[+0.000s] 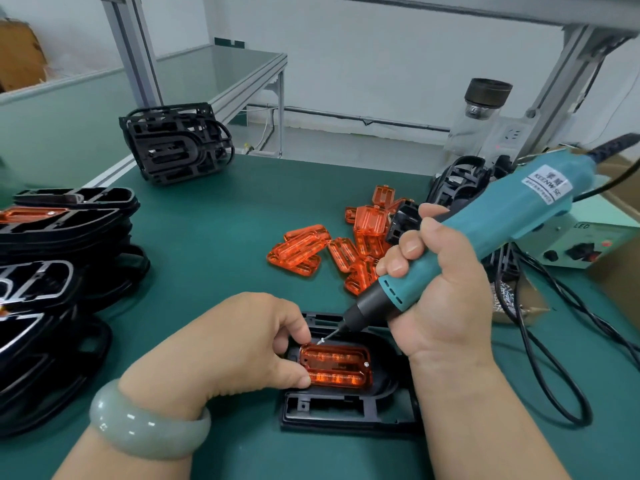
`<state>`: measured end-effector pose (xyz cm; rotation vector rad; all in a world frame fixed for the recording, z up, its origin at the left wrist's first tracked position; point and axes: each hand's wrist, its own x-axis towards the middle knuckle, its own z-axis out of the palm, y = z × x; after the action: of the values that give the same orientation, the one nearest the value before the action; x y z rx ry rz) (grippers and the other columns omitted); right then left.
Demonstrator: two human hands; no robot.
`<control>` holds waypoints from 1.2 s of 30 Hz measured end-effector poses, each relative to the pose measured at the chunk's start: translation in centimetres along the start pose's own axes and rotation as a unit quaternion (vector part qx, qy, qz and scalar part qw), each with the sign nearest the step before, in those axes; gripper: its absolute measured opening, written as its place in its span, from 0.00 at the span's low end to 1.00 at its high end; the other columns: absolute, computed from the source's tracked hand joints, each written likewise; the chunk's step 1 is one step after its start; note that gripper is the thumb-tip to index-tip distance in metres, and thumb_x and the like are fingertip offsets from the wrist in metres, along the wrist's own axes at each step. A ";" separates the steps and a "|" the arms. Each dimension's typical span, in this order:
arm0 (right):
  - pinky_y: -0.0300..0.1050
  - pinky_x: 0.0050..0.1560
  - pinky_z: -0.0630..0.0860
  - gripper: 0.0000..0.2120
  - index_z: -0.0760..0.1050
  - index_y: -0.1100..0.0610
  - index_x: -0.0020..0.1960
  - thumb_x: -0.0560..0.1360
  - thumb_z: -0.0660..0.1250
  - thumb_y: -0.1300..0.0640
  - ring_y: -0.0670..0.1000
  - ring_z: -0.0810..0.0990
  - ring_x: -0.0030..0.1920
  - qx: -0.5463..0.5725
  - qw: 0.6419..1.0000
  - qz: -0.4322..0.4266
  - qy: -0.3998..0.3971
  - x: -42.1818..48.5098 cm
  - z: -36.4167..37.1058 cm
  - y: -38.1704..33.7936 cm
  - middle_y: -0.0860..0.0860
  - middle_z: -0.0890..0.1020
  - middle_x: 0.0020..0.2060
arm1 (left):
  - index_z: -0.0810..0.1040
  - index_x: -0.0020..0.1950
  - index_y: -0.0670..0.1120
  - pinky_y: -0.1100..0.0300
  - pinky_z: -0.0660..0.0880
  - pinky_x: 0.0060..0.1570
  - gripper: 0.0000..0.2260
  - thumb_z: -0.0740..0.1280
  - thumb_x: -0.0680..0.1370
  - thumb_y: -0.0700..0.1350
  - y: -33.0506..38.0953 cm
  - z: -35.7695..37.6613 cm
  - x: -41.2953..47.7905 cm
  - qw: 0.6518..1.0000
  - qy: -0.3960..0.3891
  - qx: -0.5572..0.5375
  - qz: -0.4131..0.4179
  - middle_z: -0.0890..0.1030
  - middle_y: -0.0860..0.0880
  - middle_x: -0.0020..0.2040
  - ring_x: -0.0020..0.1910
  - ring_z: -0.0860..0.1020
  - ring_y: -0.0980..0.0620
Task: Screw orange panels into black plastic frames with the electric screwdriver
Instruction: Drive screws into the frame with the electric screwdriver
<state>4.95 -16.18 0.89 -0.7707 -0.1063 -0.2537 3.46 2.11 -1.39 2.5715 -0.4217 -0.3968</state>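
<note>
A: Status at the station?

B: Black frame (349,407) lies flat on the green bench (207,237), near side, centre. Orange panel (336,370) sits in the far one of its two openings.

A: Hands?

B: Left hand (242,344) is on the panel's left end. Thumb on the near-left corner, forefinger curled down at the far-left corner, so the two pinch the panel. Pale green bangle (145,424) on that wrist.

A: Driver?

B: Right hand (440,289) is wrapped round the teal electric screwdriver (502,216), fingers clamped on the barrel. Tool is tilted: butt up and far right, bit down and left. The bit tip carries a screw (322,340) at the panel's far-left corner, just beside the left forefinger. Can't tell if it's in the hole. A second screw head (365,364) shows at the panel's right edge.

A: Stock?

B: Heap of loose orange panels (311,251) mid-bench, beyond the frame. Stack of black frames (52,271) at the left edge, the upper one with an orange piece in it. Bundle of frames (176,147) stands on edge far left. More frames (457,181) far right, behind the driver.

A: Anything else?

B: Power box (581,244) on the right, black cables (540,358) looping from it across the bench. Clear bottle (481,112) with a dark cap behind it.
</note>
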 end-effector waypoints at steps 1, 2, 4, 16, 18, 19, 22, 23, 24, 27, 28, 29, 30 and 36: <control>0.38 0.29 0.67 0.04 0.74 0.54 0.44 0.70 0.63 0.60 0.47 0.69 0.22 -0.007 1.000 -0.002 -0.003 -0.1 0.1 0.1 0.48 0.70 0.25 | 0.74 0.42 0.63 0.70 0.69 0.35 0.14 0.77 0.63 0.58 0.0 0.0 0.0 1.000 -0.001 -0.002 0.001 0.76 0.58 0.38 0.32 0.73 0.63; 0.38 0.29 0.67 0.04 0.74 0.54 0.43 0.69 0.63 0.61 0.47 0.69 0.22 -0.015 1.000 -0.005 -0.004 -0.2 0.3 0.3 0.48 0.70 0.25 | 0.74 0.41 0.63 0.70 0.70 0.35 0.14 0.77 0.63 0.58 0.0 0.0 0.0 1.000 -0.002 -0.004 0.002 0.76 0.58 0.38 0.32 0.73 0.63; 0.38 0.29 0.67 0.04 0.74 0.54 0.43 0.69 0.63 0.61 0.47 0.69 0.22 -0.031 0.999 -0.009 -0.009 -0.4 0.5 0.5 0.49 0.70 0.25 | 0.74 0.41 0.63 0.70 0.71 0.36 0.14 0.77 0.63 0.57 0.0 0.0 0.1 1.000 -0.002 -0.009 0.003 0.76 0.57 0.38 0.32 0.73 0.63; 0.39 0.29 0.67 0.05 0.73 0.56 0.45 0.69 0.62 0.62 0.48 0.68 0.22 -0.082 0.996 -0.014 -0.029 -1.1 1.1 1.1 0.50 0.70 0.25 | 0.73 0.41 0.61 0.70 0.66 0.32 0.14 0.77 0.64 0.56 0.0 0.0 0.2 1.000 -0.012 -0.020 0.010 0.76 0.57 0.35 0.30 0.72 0.63; 0.39 0.29 0.67 0.05 0.73 0.57 0.45 0.69 0.63 0.62 0.48 0.68 0.22 -0.086 0.996 -0.011 -0.028 -1.1 1.1 1.2 0.50 0.70 0.25 | 0.73 0.41 0.61 0.71 0.65 0.31 0.14 0.77 0.64 0.56 0.0 0.0 0.3 1.000 -0.012 -0.020 0.012 0.76 0.57 0.34 0.29 0.72 0.63; 0.39 0.28 0.67 0.06 0.73 0.57 0.45 0.69 0.63 0.62 0.48 0.68 0.22 -0.089 0.996 -0.012 -0.028 -1.1 1.2 1.2 0.50 0.70 0.25 | 0.73 0.41 0.61 0.71 0.65 0.31 0.14 0.77 0.64 0.56 0.0 0.1 0.3 1.000 -0.013 -0.021 0.012 0.76 0.57 0.34 0.29 0.72 0.64; 0.39 0.29 0.67 0.05 0.73 0.56 0.45 0.69 0.63 0.62 0.48 0.68 0.22 -0.096 0.995 -0.014 -0.028 -1.2 1.2 1.3 0.50 0.70 0.24 | 0.73 0.41 0.61 0.70 0.65 0.32 0.14 0.77 0.64 0.56 -0.1 0.1 0.3 1.000 -0.013 -0.021 0.011 0.76 0.57 0.34 0.30 0.72 0.64; 0.39 0.29 0.67 0.05 0.73 0.56 0.45 0.69 0.63 0.62 0.48 0.68 0.22 -0.098 0.995 -0.014 -0.026 -1.2 1.2 1.4 0.50 0.70 0.24 | 0.73 0.41 0.61 0.69 0.66 0.33 0.14 0.77 0.64 0.56 -0.1 0.1 0.3 1.000 -0.013 -0.022 0.011 0.76 0.57 0.35 0.30 0.72 0.63; 0.40 0.29 0.67 0.06 0.73 0.57 0.45 0.68 0.63 0.62 0.48 0.67 0.22 -0.099 0.995 -0.015 -0.024 -1.2 1.2 1.4 0.50 0.70 0.24 | 0.73 0.41 0.61 0.69 0.66 0.33 0.14 0.77 0.64 0.56 -0.1 0.1 0.3 1.000 -0.012 -0.022 0.012 0.76 0.58 0.35 0.30 0.72 0.63; 0.40 0.29 0.67 0.06 0.73 0.57 0.45 0.68 0.63 0.62 0.49 0.67 0.22 -0.102 0.994 -0.016 -0.027 -1.3 1.3 1.5 0.50 0.70 0.24 | 0.73 0.40 0.62 0.68 0.66 0.33 0.14 0.77 0.64 0.57 -0.1 0.1 0.3 1.000 -0.012 -0.021 0.014 0.76 0.58 0.34 0.30 0.72 0.63; 0.40 0.29 0.67 0.06 0.73 0.57 0.45 0.68 0.63 0.62 0.49 0.68 0.22 -0.104 0.994 -0.017 -0.029 -1.3 1.3 1.5 0.50 0.70 0.24 | 0.73 0.40 0.62 0.68 0.66 0.34 0.14 0.77 0.64 0.57 -0.1 0.1 0.3 1.000 -0.011 -0.021 0.014 0.76 0.58 0.34 0.30 0.72 0.63; 0.40 0.29 0.68 0.06 0.73 0.57 0.45 0.68 0.63 0.63 0.49 0.68 0.22 -0.107 0.994 -0.019 -0.030 -1.3 1.3 1.5 0.50 0.70 0.24 | 0.73 0.40 0.62 0.68 0.66 0.34 0.14 0.77 0.64 0.57 -0.1 0.1 0.3 1.000 -0.011 -0.020 0.013 0.76 0.58 0.34 0.31 0.72 0.63; 0.40 0.29 0.68 0.06 0.73 0.57 0.45 0.69 0.63 0.63 0.49 0.67 0.22 -0.109 0.993 -0.021 -0.032 -1.3 1.3 1.5 0.50 0.69 0.24 | 0.73 0.40 0.62 0.68 0.66 0.33 0.14 0.77 0.64 0.57 -0.1 0.1 0.3 1.000 -0.011 -0.017 0.013 0.76 0.58 0.34 0.31 0.72 0.63; 0.41 0.30 0.69 0.07 0.72 0.59 0.48 0.70 0.61 0.64 0.49 0.68 0.22 -0.129 0.987 -0.040 -0.089 -1.8 1.6 1.5 0.50 0.70 0.23 | 0.72 0.39 0.62 0.69 0.66 0.33 0.14 0.76 0.64 0.58 0.0 0.1 0.2 1.000 -0.004 0.004 0.018 0.77 0.59 0.35 0.32 0.73 0.64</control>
<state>3.62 -13.72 0.71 -1.0475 -0.2773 -0.2778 3.64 1.96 -1.50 2.5674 -0.4719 -0.3934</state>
